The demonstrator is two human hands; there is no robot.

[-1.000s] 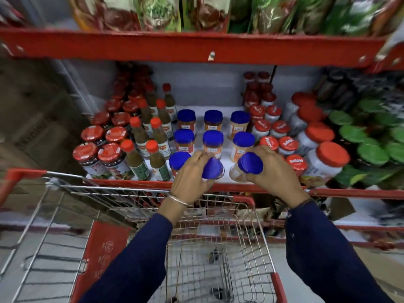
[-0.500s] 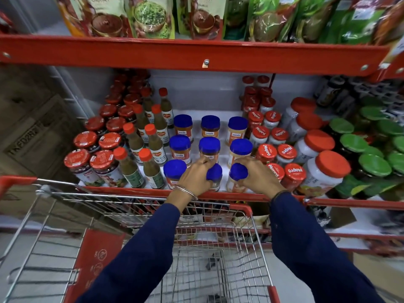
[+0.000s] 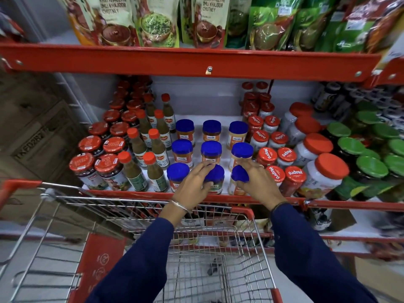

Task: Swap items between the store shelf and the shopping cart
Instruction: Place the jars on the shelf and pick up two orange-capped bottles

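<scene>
Two blue-lidded jars stand in the front row of the red-edged store shelf (image 3: pixel 341 204). My left hand (image 3: pixel 192 184) wraps the middle front jar (image 3: pixel 217 174), fingers over its lid and thumb on its side. My right hand (image 3: pixel 259 184) grips the jar to its right (image 3: pixel 239 175) from the right side. Both jars look upright on the shelf, beside a third blue-lidded jar (image 3: pixel 178 171). The wire shopping cart (image 3: pixel 122 206) stands directly below my arms; its basket shows no items in the visible part.
More blue-lidded jars (image 3: pixel 211 148) fill the rows behind. Green sauce bottles (image 3: pixel 155 171) and red-lidded jam jars (image 3: pixel 106 167) stand to the left, Mapro jars (image 3: pixel 293 174) and big white jars (image 3: pixel 328 169) to the right. Chutney pouches (image 3: pixel 157 20) hang on the upper shelf.
Both hands have carried their blue-lidded jars forward from above the shelf edge and lowered them into the front row, where the tilted jars now stand upright. The view has moved closer.
</scene>
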